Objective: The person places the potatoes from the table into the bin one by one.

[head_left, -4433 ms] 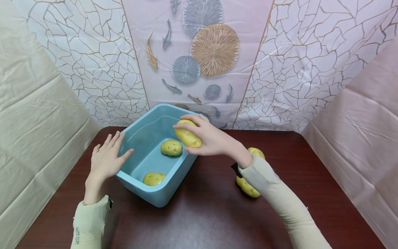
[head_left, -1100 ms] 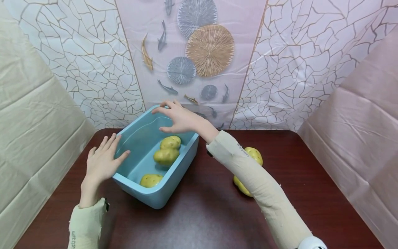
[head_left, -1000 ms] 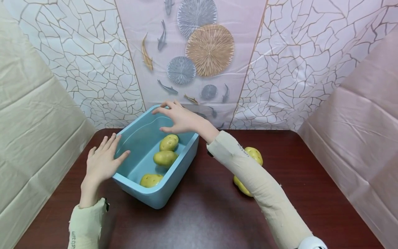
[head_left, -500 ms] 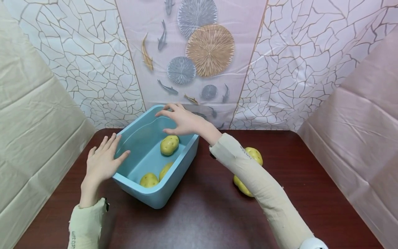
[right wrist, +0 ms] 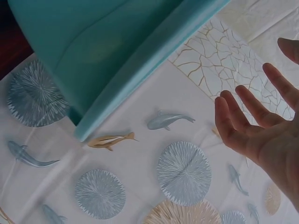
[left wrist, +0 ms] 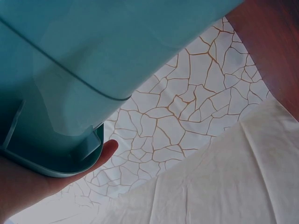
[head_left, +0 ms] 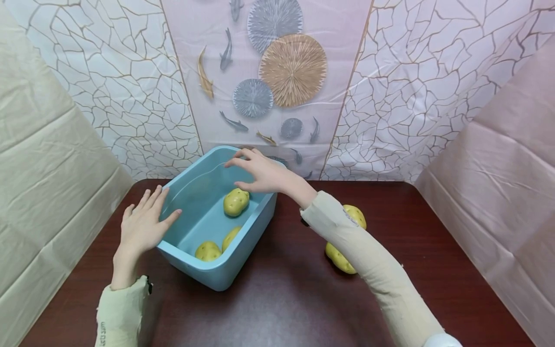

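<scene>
From above, the blue bin [head_left: 248, 241] offers open room along its left half; three potatoes [head_left: 236, 202] fill parts of its right side and near end. The left hand [head_left: 142, 224] obstructs the left rim, the right hand [head_left: 262, 172] the far right corner. Rightward, the counter [head_left: 286, 289] leaves a passage before two loose potatoes [head_left: 341, 260], partly screened by the right sleeve [head_left: 368, 255].

Right sleeve [head_left: 373, 262] partly hides two outer potatoes [head_left: 340, 261]. Blue bin [head_left: 218, 277] masks lower parts of its two nearest potatoes [head_left: 208, 250]. Left sleeve [head_left: 119, 311] lettering too small to read. Left wrist view: left fingers [left wrist: 108, 150] mostly out of sight.
</scene>
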`<state>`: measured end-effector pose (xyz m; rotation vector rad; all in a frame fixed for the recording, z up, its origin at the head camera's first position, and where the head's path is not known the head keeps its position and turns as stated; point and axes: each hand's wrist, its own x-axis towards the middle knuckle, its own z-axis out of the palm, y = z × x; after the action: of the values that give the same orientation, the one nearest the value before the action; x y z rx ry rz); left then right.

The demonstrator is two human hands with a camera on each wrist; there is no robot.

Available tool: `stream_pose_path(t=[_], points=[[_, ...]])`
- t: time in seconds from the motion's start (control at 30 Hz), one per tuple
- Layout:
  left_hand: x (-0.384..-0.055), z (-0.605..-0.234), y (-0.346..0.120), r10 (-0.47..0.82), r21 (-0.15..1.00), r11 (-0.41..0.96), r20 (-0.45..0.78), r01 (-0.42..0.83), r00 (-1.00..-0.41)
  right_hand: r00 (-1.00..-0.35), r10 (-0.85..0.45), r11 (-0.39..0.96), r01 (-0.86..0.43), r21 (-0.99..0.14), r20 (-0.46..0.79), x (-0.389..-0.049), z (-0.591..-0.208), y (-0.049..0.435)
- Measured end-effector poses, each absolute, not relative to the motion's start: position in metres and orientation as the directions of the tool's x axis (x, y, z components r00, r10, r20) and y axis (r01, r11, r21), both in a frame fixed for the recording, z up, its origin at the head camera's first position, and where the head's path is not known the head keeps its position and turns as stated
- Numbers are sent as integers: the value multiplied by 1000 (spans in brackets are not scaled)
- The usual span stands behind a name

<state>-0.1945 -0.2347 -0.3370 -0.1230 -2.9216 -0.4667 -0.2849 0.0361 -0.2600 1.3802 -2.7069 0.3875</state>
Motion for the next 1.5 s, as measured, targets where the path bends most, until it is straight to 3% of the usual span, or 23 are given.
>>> stream_pose_path(t=[0.5, 0.87, 1.2, 1.5], points=[[-196, -339, -234, 56, 307, 945, 198, 116, -979, -546, -789, 526, -837, -150, 280, -277, -279, 50], [-195, -339, -235, 56, 306, 945, 209, 120, -976, -559, -766, 530, -829, -179, 318, -271, -294, 63], [-194, -338, -235, 54, 307, 944, 206, 117, -977, -517, -775, 495, -854, -160, 364, -271, -307, 73], [-194, -338, -235, 54, 303, 946, 212, 118, -976, -536, -764, 513, -842, -164, 360, -269, -316, 80]])
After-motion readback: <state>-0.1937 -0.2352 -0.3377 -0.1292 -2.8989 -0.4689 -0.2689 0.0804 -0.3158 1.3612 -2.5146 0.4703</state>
